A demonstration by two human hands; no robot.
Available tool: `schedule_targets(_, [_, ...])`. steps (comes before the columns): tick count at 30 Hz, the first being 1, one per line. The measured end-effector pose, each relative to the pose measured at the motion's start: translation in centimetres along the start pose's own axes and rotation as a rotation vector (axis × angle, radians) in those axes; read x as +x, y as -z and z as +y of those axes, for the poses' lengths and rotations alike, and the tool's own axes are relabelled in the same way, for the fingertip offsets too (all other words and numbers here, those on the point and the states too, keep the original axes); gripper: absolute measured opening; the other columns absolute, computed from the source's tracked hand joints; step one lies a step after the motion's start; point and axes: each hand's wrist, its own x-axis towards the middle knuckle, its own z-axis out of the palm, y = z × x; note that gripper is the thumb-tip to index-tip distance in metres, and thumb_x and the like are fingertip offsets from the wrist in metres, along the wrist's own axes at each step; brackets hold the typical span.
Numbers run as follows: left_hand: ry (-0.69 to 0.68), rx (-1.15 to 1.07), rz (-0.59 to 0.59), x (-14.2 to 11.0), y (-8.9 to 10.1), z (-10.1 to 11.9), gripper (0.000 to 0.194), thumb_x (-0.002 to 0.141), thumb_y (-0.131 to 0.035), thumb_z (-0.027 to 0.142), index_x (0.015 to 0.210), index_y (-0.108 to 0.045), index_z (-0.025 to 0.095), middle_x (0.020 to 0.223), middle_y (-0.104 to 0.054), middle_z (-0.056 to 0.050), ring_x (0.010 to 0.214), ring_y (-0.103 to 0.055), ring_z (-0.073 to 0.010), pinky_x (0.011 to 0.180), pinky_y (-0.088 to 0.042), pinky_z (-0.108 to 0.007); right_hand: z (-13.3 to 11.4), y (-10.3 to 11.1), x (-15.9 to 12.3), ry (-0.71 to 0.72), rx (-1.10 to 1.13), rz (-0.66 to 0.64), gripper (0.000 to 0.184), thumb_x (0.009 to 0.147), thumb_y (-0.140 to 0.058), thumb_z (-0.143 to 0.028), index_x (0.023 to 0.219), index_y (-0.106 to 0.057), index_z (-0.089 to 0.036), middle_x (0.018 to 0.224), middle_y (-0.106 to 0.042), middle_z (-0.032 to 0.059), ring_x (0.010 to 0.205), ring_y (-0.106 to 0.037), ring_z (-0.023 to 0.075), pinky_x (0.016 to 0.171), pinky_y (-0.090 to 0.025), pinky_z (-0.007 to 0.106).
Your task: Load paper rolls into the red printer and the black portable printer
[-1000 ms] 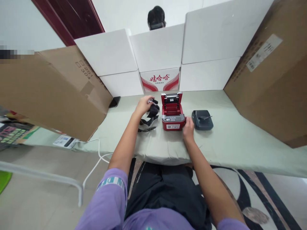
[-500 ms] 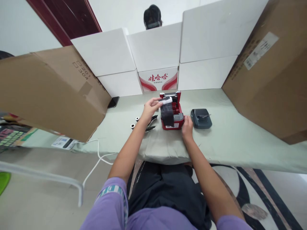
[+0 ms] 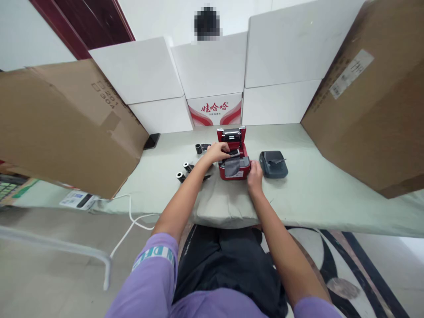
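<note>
A small red printer (image 3: 247, 171) stands on the table with its lid swung up at the back. My left hand (image 3: 218, 152) reaches over its opening from the left, fingers closed on a roll of black film (image 3: 234, 153) that sits low in the compartment. From the roll, a loose strip of dark film (image 3: 232, 168) hangs over the printer's front. My right hand (image 3: 255, 176) holds the printer's right side, fingers bent against it. Left of the printer lie several more black film rolls (image 3: 180, 177), partly covered by my left arm.
A dark grey device (image 3: 274, 166) with a strip of film on top sits right of the printer. White boxes (image 3: 215, 66) line the back; large cardboard boxes (image 3: 76, 132) flank both sides. A phone (image 3: 152, 141) lies at the left, and a white cable (image 3: 132, 221) hangs off the front edge.
My left hand has lowered the roll from above the printer into its open compartment. Its strip now drapes lower over the front edge. My right hand stays at the printer's side.
</note>
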Motion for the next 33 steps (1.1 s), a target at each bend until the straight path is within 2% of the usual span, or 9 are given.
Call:
schedule_targets(4, [0.012,0.248,-0.147,0.5,0.7,1.7,0.047,0.078,-0.072,0.029,0.124,-0.074,0.032,0.116,-0.078,-0.001,0.121,-0.061,-0.0307,0.113,-0.036,-0.046,0.1,0.1,0.1,-0.007,-0.009,-0.008,0.044,0.095,-0.039,-0.059,0.087,-0.06,-0.021,0.088,-0.066,0.0039,0.086,-0.056,0.0204,0.084,-0.043,0.033])
schedule_targets(6, [-0.01,0.359,-0.185,0.5,0.8,2.3,0.05,0.08,-0.068,0.032,0.13,-0.072,0.035,0.121,-0.077,-0.002,0.127,-0.055,-0.0351,0.114,-0.032,-0.05,0.2,0.1,0.1,-0.012,-0.012,-0.01,0.045,0.095,-0.039,-0.06,0.086,-0.06,-0.021,0.087,-0.066,0.0039,0.085,-0.056,0.0203,0.083,-0.044,0.033])
schedule_targets(14, [-0.062,0.555,-0.192,0.7,0.5,3.3,0.044,0.081,-0.066,0.027,0.124,-0.077,0.03,0.118,-0.077,-0.011,0.122,-0.053,-0.0376,0.108,-0.031,-0.053,0.1,-0.1,0.2,-0.031,-0.019,-0.009,0.044,0.094,-0.038,-0.058,0.088,-0.061,-0.021,0.088,-0.067,0.0048,0.086,-0.057,0.021,0.084,-0.044,0.034])
schedule_targets(20, [-0.042,0.48,-0.3,1.6,0.5,2.8,0.045,0.08,-0.068,0.026,0.124,-0.076,0.035,0.123,-0.077,-0.005,0.125,-0.055,-0.0356,0.114,-0.029,-0.053,0.0,0.0,0.1,-0.029,-0.021,-0.005,0.044,0.094,-0.038,-0.057,0.089,-0.062,-0.021,0.088,-0.066,0.0045,0.088,-0.057,0.0211,0.087,-0.044,0.034])
schedule_targets(24, [-0.03,0.394,-0.287,1.7,0.6,2.7,0.04,0.077,-0.073,0.028,0.116,-0.079,0.035,0.119,-0.078,-0.003,0.126,-0.058,-0.0353,0.115,-0.031,-0.053,0.0,0.0,0.1,-0.018,-0.008,-0.002,0.044,0.094,-0.039,-0.057,0.09,-0.062,-0.02,0.089,-0.066,0.0048,0.089,-0.057,0.0214,0.089,-0.043,0.034])
schedule_targets(26, [-0.056,0.315,-0.236,1.1,0.7,2.8,0.034,0.079,-0.071,0.03,0.111,-0.081,0.033,0.114,-0.08,-0.003,0.119,-0.063,-0.0322,0.112,-0.037,-0.049,0.0,-0.1,0.1,-0.024,0.002,0.001,0.045,0.094,-0.039,-0.058,0.09,-0.062,-0.02,0.089,-0.067,0.0047,0.09,-0.057,0.0212,0.09,-0.044,0.034])
schedule_targets(28, [-0.114,0.212,-0.116,0.2,0.9,3.1,0.029,0.085,-0.065,0.031,0.109,-0.081,0.029,0.107,-0.081,-0.003,0.107,-0.068,-0.027,0.104,-0.045,-0.042,0.1,-0.2,0.1,-0.036,0.012,0.004,0.046,0.094,-0.039,-0.059,0.09,-0.063,-0.02,0.088,-0.066,0.0044,0.088,-0.057,0.0209,0.089,-0.044,0.034])
schedule_targets(31, [-0.186,0.11,0.217,-1.1,1.4,3.5,0.032,0.094,-0.052,0.029,0.111,-0.078,0.023,0.102,-0.079,-0.006,0.099,-0.069,-0.0228,0.095,-0.05,-0.035,0.1,-0.2,0.2,-0.035,0.005,0.0,0.046,0.094,-0.039,-0.059,0.09,-0.063,-0.021,0.087,-0.067,0.0044,0.088,-0.057,0.0211,0.089,-0.045,0.034])
schedule_targets(33, [-0.196,0.131,0.397,-1.4,1.8,3.8,0.034,0.097,-0.048,0.031,0.119,-0.074,0.022,0.118,-0.075,-0.009,0.113,-0.065,-0.0239,0.101,-0.047,-0.037,0.1,-0.2,0.2,-0.02,-0.008,-0.001,0.045,0.094,-0.039,-0.059,0.088,-0.062,-0.021,0.087,-0.067,0.0047,0.088,-0.057,0.0214,0.089,-0.044,0.034])
